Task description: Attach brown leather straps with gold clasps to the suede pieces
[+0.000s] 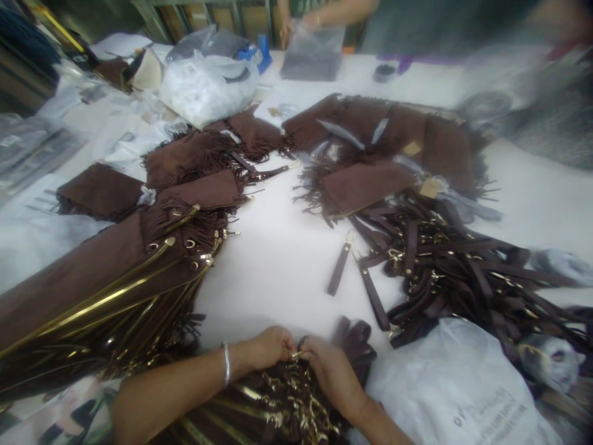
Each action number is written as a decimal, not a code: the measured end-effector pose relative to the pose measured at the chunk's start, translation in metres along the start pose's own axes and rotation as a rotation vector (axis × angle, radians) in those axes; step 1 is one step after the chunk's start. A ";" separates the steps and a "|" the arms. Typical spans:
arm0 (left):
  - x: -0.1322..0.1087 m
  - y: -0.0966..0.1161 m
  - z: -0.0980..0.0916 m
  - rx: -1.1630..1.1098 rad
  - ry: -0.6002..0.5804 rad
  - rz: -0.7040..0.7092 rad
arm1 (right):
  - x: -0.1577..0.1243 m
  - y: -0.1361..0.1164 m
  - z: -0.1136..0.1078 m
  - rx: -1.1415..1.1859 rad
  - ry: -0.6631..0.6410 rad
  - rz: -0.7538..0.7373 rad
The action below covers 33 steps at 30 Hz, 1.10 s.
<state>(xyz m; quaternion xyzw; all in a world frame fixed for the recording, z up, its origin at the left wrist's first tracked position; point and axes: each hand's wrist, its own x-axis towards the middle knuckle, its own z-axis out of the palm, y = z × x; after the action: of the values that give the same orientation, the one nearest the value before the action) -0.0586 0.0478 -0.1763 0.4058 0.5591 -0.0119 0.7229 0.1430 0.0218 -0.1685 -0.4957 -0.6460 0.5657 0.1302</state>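
Near the bottom centre, my left hand (274,347) and my right hand (325,364) meet with fingers pinched at a small gold metal piece (296,355). A silver bangle (227,364) is on my left wrist. Below the hands lie gold clasps (310,408) and gold zippers (252,394) on dark brown fringed pouches. To the left is a stack of brown pouches (106,259) with gold zippers. Dark brown straps (463,266) with gold hooks are heaped on the right. A short strap (339,269) lies apart near the middle.
A white table (259,266) carries more fringed pouches (370,182) farther back. A white plastic bag (463,383) is at lower right and another (208,86) at the back left. Across the table, a person's hands (315,21) hold a clear plastic bag (312,52).
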 end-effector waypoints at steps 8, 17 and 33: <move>0.003 -0.004 0.001 -0.090 -0.030 -0.016 | -0.007 -0.001 -0.003 -0.297 -0.038 -0.075; -0.004 0.003 -0.002 -0.074 -0.066 0.023 | -0.006 -0.007 -0.001 -0.583 -0.052 -0.140; -0.068 0.061 -0.055 0.681 0.159 0.172 | -0.093 -0.019 -0.019 -0.328 0.293 0.026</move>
<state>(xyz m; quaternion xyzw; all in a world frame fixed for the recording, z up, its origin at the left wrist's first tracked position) -0.0990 0.0917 -0.0880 0.6686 0.5414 -0.1050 0.4988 0.1911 -0.0374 -0.1095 -0.5957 -0.6969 0.3766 0.1331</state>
